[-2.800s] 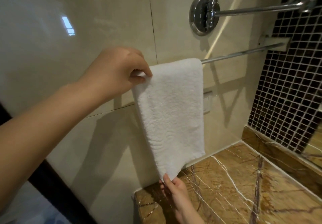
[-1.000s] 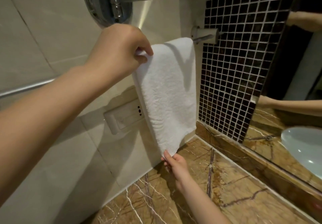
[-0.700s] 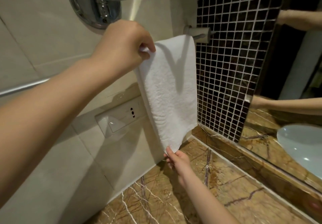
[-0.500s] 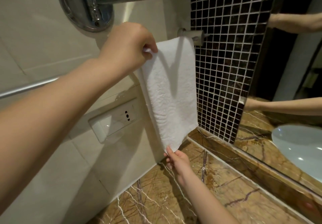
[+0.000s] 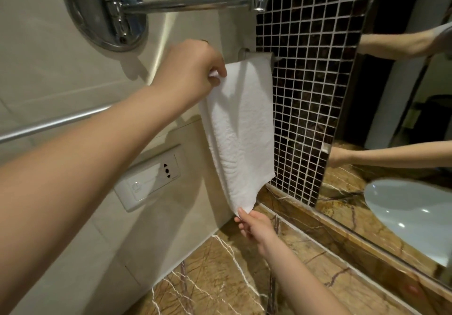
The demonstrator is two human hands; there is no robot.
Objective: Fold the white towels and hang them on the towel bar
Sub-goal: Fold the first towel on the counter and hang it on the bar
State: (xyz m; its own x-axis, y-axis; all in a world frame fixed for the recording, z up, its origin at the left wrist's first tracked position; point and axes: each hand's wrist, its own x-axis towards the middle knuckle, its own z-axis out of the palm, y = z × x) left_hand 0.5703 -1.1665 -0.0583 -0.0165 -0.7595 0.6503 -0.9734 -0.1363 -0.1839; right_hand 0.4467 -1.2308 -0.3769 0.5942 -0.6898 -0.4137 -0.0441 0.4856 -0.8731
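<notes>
- Where the towel (image 5: 241, 128) is draped over the bar (image 5: 49, 125), it hangs at the bar's right end, close against the end mount (image 5: 244, 51). It is folded into a narrow strip, and its bottom edge slants down to the left.
- The left hand (image 5: 190, 70) is level with the bar at the towel's upper left corner. Its thumb and fingers are curled and pinch the cloth there.
- The right hand (image 5: 254, 226) is well below the bar and pinches the towel's lowest corner between thumb and fingertips.
- A socket plate (image 5: 151, 177) sits on the wall below the bar, left of the towel.
- A round chrome fitting (image 5: 107, 11) with a long arm is fixed above the bar.
- Dark mosaic tiles (image 5: 305, 70) begin just right of the bar's end.
- A mirror (image 5: 391, 118) lies further right of the bar and shows both forearms and a pale basin.
- A brown marble counter (image 5: 220, 278) lies below the bar, near the right hand.
</notes>
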